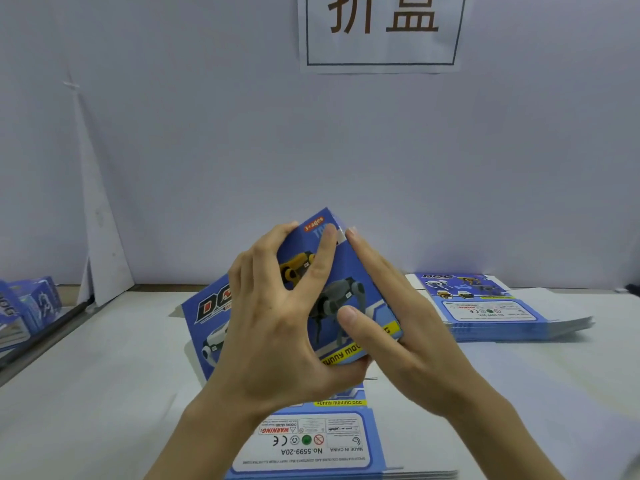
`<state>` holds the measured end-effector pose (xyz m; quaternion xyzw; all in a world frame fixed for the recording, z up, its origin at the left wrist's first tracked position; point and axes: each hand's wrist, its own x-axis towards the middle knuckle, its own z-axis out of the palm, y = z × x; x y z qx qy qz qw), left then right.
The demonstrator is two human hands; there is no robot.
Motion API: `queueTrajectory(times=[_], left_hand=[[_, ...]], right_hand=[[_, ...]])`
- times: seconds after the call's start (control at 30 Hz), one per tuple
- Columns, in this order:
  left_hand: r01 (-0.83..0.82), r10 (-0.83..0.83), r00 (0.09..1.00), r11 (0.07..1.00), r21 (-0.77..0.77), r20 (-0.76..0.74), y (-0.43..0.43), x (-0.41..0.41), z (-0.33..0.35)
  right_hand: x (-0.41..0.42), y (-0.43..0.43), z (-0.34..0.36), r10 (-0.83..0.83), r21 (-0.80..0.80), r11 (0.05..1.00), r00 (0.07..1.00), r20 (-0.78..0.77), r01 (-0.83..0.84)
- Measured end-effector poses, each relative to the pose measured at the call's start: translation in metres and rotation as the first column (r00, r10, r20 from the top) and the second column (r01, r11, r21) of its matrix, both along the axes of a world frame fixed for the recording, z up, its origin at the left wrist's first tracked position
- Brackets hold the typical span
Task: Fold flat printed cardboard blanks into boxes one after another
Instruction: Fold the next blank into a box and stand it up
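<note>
A blue printed cardboard blank [349,271] with robot-dog pictures is held up above the table, partly folded into a box shape. My left hand [277,323] grips its left side, fingers curled over the top edge and the thumb under the bottom. My right hand [391,317] holds the right side, with straight fingers along the side panel and the thumb pressing on the front face. Beneath my wrists lies a stack of flat blanks [311,441], printed side up.
A second stack of flat blanks [491,310] lies at the right on the white table [104,375]. Folded blue boxes [27,306] stand at the far left edge. A white wall with a paper sign [381,29] rises behind the table.
</note>
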<state>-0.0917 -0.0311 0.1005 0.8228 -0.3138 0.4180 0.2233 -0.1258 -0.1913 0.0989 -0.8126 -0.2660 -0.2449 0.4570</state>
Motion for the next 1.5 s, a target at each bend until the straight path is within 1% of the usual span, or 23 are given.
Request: queueTrajectory(times=[0.2, 0.23, 0.33, 0.37, 0.47, 0.53, 0.6, 0.73, 0.8, 0.87, 0.93, 1.0, 1.07, 1.13, 1.17, 1.2, 1.27, 1.3, 1.33, 1.37, 1.4, 1.47, 1.5], left_hand=[[0.03, -0.029, 0.999, 0.999, -0.03, 0.034, 0.002, 0.001, 0.0], [0.028, -0.027, 0.999, 0.999, -0.026, 0.041, 0.002, 0.001, 0.001], [0.01, -0.009, 0.998, 1.0, -0.012, 0.061, 0.003, 0.002, 0.004], [0.007, -0.005, 0.999, 0.999, -0.032, 0.054, 0.003, 0.002, 0.004], [0.001, 0.003, 0.999, 0.995, -0.1, 0.036, 0.004, 0.003, 0.005], [-0.005, 0.009, 0.999, 0.994, -0.113, 0.039, 0.005, 0.003, 0.004], [-0.007, 0.011, 0.999, 0.994, -0.106, 0.043, 0.007, 0.004, 0.004], [-0.003, 0.01, 0.998, 0.994, -0.108, 0.058, 0.007, 0.003, 0.002], [0.016, -0.009, 0.998, 0.993, -0.121, 0.058, 0.006, 0.004, 0.002], [0.051, -0.045, 0.998, 0.991, -0.123, 0.051, 0.007, 0.006, 0.003], [0.128, -0.124, 0.992, 0.984, -0.126, 0.037, 0.013, 0.008, 0.004], [0.196, -0.193, 0.98, 0.978, -0.078, 0.041, 0.019, 0.01, 0.005], [0.224, -0.223, 0.974, 0.975, -0.007, 0.05, 0.022, 0.013, 0.005], [0.219, -0.221, 0.975, 0.975, 0.042, 0.035, 0.02, 0.015, 0.004], [0.236, -0.236, 0.972, 0.971, 0.042, -0.002, 0.017, 0.014, 0.002], [0.282, -0.28, 0.957, 0.959, 0.01, -0.071, 0.015, 0.012, 0.001], [0.411, -0.432, 0.868, 0.902, -0.137, -0.243, 0.009, 0.007, 0.001], [0.45, -0.499, 0.81, 0.866, -0.219, -0.309, 0.007, 0.006, 0.0], [0.448, -0.532, 0.769, 0.844, -0.295, -0.355, 0.005, 0.006, -0.001], [0.411, -0.542, 0.744, 0.832, -0.372, -0.391, 0.003, 0.007, -0.002], [0.331, -0.533, 0.729, 0.823, -0.461, -0.429, 0.002, 0.009, -0.003], [0.063, -0.485, 0.667, 0.793, -0.606, -0.565, 0.0, 0.017, -0.005], [-0.079, -0.461, 0.602, 0.778, -0.623, -0.652, -0.001, 0.022, -0.007]], right_hand=[[-0.001, 0.004, -0.002, -0.039, -0.037, 0.998, 0.997, 0.069, 0.042], [-0.001, 0.003, -0.002, -0.026, -0.023, 0.999, 0.998, 0.065, 0.028], [0.0, -0.001, -0.001, 0.095, 0.081, 0.992, 0.995, -0.021, -0.093], [0.0, -0.002, -0.001, 0.094, 0.086, 0.992, 0.996, -0.004, -0.093], [0.003, -0.001, -0.003, -0.04, 0.076, 0.997, 0.986, 0.165, 0.028], [0.004, 0.003, -0.007, -0.095, 0.078, 0.994, 0.966, 0.24, 0.078], [0.006, 0.006, -0.01, -0.128, 0.099, 0.989, 0.958, 0.257, 0.106], [0.007, 0.009, -0.012, -0.156, 0.045, 0.988, 0.937, 0.311, 0.15], [0.006, 0.013, -0.013, -0.162, 0.05, 0.987, 0.933, 0.32, 0.154], [0.004, 0.016, -0.013, -0.142, 0.075, 0.989, 0.945, 0.296, 0.125], [0.001, 0.018, -0.01, -0.099, 0.109, 0.991, 0.967, 0.234, 0.075], [-0.004, 0.016, -0.004, -0.022, 0.197, 0.98, 0.994, 0.104, 0.001], [-0.006, 0.01, 0.002, 0.071, 0.275, 0.96, 0.997, -0.042, -0.056], [-0.003, 0.006, 0.003, 0.085, 0.334, 0.942, 0.986, -0.141, -0.033], [-0.001, 0.005, 0.002, 0.052, 0.359, 0.933, 0.987, -0.153, 0.006], [0.001, 0.004, 0.0, -0.004, 0.37, 0.928, 0.991, -0.137, 0.055], [0.005, 0.005, -0.005, -0.159, 0.35, 0.92, 0.985, -0.072, 0.174], [0.007, 0.007, -0.008, -0.239, 0.325, 0.915, 0.97, -0.037, 0.238], [0.008, 0.007, -0.01, -0.313, 0.299, 0.907, 0.95, 0.003, 0.298], [0.009, 0.008, -0.011, -0.372, 0.288, 0.894, 0.927, 0.045, 0.344], [0.01, 0.007, -0.012, -0.405, 0.303, 0.88, 0.911, 0.079, 0.365], [0.009, 0.008, -0.01, -0.403, 0.408, 0.85, 0.91, 0.097, 0.333], [0.008, 0.008, -0.01, -0.396, 0.467, 0.827, 0.913, 0.094, 0.311]])
